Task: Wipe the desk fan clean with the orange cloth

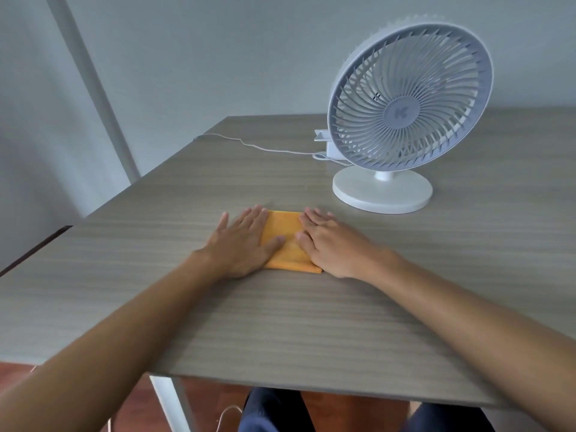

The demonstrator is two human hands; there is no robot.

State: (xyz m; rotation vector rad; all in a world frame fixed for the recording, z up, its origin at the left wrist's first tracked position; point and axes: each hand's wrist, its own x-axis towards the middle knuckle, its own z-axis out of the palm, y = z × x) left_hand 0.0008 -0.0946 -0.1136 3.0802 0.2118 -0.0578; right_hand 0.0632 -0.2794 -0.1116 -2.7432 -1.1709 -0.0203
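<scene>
A folded orange cloth (pixel 285 233) lies flat on the grey wood-grain desk (pixel 280 322), near its middle. My left hand (pixel 241 241) rests palm down on the cloth's left edge, fingers spread. My right hand (pixel 330 243) lies flat on its right edge, fingers together. Neither hand grips the cloth. The white desk fan (pixel 408 98) stands upright on its round base (pixel 382 191) at the back right, beyond my right hand and apart from it. Its grille faces me.
A thin white cable (pixel 249 145) runs from behind the fan leftward to the desk's back-left edge. A small white box (pixel 327 141) sits behind the fan. A white pole (pixel 93 88) stands left of the desk. My knees (pixel 274 413) show under the front edge.
</scene>
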